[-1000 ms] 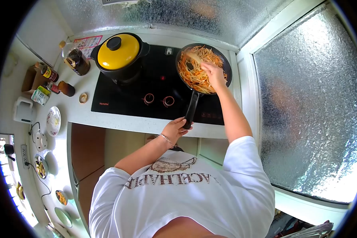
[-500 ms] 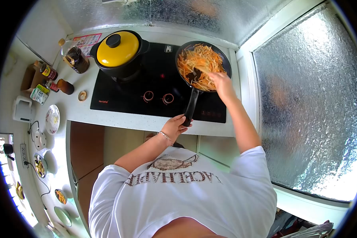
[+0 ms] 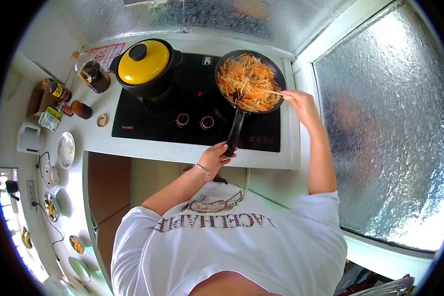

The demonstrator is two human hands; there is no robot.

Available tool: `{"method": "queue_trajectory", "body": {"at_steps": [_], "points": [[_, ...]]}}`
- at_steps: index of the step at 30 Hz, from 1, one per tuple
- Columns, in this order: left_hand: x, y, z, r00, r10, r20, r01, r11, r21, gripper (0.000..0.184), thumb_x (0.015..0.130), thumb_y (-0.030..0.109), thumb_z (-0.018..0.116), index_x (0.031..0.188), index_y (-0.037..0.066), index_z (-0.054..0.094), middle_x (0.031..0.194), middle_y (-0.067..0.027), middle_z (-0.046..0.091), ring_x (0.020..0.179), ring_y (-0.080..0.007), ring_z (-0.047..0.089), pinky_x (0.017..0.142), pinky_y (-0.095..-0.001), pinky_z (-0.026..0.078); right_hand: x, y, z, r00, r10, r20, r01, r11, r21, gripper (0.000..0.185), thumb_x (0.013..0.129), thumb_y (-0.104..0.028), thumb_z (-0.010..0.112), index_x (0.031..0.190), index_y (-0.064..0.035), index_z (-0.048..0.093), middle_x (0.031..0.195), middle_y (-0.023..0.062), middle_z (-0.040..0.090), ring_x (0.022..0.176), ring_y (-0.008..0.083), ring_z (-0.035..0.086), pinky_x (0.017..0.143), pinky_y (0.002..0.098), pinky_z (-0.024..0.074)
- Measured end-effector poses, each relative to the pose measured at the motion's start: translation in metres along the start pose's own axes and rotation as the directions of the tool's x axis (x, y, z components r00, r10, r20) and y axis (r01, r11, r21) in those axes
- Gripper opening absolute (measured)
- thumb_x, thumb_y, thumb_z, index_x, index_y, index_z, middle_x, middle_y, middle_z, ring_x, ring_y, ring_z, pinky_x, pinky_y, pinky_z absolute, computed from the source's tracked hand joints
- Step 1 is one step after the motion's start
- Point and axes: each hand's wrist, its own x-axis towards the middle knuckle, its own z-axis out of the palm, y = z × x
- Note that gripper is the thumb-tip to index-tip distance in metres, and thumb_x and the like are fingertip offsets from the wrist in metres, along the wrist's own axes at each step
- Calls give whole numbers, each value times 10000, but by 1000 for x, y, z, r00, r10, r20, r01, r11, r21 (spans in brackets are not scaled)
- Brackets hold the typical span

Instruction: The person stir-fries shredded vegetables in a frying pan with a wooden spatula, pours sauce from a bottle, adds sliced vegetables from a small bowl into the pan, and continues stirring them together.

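A black frying pan (image 3: 221, 88) sits at the right of the black cooktop (image 3: 192, 133), full of orange and pale shredded vegetables (image 3: 246, 79). Its handle (image 3: 236, 129) points toward me, and my left hand (image 3: 216, 157) is closed around the end of it. At the pan's right rim, my right hand (image 3: 301, 104) pinches wooden chopsticks (image 3: 277, 93), their tips down among the shreds. How the tips lie is hidden by the food.
Left on the cooktop stands a black pot with a yellow lid (image 3: 144, 63). A dark-liquid bottle (image 3: 94, 74), smaller jars (image 3: 81, 109) and a floral plate (image 3: 65, 149) line the left counter. A textured glass window (image 3: 380, 123) borders the right side.
My right hand has moved right, from over the pan to its right rim, with the chopsticks in it. The shreds have shifted over the dark bare patch. My left hand stays on the handle.
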Motion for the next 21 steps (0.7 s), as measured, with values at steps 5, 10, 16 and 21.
{"method": "queue_trajectory", "body": {"at_steps": [5, 10, 16, 21], "points": [[-7, 1, 5, 999, 34, -6, -34, 999, 22, 319, 918, 194, 400, 1205, 68, 454, 1059, -48, 588, 955, -158, 557, 813, -291, 391, 0, 26, 14, 990, -99, 99, 105, 993, -60, 184, 808, -95, 580, 962, -5, 624, 925, 147, 630, 824, 256, 604, 739, 309, 463], [-13, -5, 6, 996, 86, -28, -85, 996, 39, 334, 914, 200, 401, 1217, 66, 449, 1088, -63, 578, 978, -176, 548, 842, -296, 386, -17, 14, 1, 970, -148, -192, 158, 987, 39, 185, 798, -52, 582, 972, -3, 621, 919, 147, 629, 827, 260, 608, 742, 301, 467], [-21, -28, 12, 982, 150, -113, -133, 980, 145, 326, 923, 209, 385, 1221, 103, 463, 1076, -37, 586, 950, -144, 550, 847, -292, 379, -6, 78, 57, 945, -149, -290, 174, 983, 63, 194, 811, -74, 582, 994, -19, 615, 957, 148, 629, 841, 251, 613, 744, 297, 465], [-23, -37, 21, 944, 268, -194, -247, 961, 124, 312, 924, 187, 399, 1215, 102, 472, 1061, -31, 591, 926, -125, 560, 825, -277, 395, -17, 37, 7, 993, -112, -37, 116, 987, 112, 189, 818, -96, 581, 987, -23, 622, 899, 142, 641, 765, 205, 614, 694, 279, 459]]}}
